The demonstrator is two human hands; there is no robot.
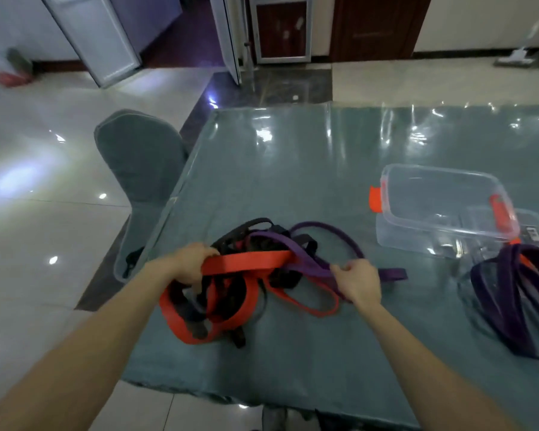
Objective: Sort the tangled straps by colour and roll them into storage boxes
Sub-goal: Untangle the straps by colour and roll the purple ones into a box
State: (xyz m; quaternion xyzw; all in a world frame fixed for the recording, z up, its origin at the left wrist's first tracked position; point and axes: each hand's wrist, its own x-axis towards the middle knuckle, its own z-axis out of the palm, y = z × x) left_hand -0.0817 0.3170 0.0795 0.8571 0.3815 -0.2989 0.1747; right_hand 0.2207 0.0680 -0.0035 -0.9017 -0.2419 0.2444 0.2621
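Two bare forearms reach in from the near edge. The left hand point(192, 264) has its fingers curled over the wide orange-red webbing strap point(246, 261), gripping it at the left side of the tangle and holding a flat span of it across the top of the heap. The right hand point(357, 281), a little to the right, has thumb and fingers closed on the purple webbing strap point(308, 264) — a pinch, though blur hides just how the fingertips sit. A short tail of purple pokes out to the right of that hand, and a long loop curves round on the far side into the heap.

The tangle lies on the near-left part of the table covered in teal cloth under a glossy clear sheet point(293, 169). Orange-red loops lie nearest, black webbing straps point(282, 279) knot through the middle and far side, and purple crosses over them.

Well apart at the near right lies a loose bundle of dark purple straps point(511, 300), free of the tangle. Just beyond it sits a clear plastic storage box with orange-red clasps point(442, 194) — tilted, resting on a second clear plastic box point(399, 241).

At the table's far-left side stands a grey fabric-covered chair point(140, 163) on a glossy pale tiled floor point(44, 213). Doors line the far wall.
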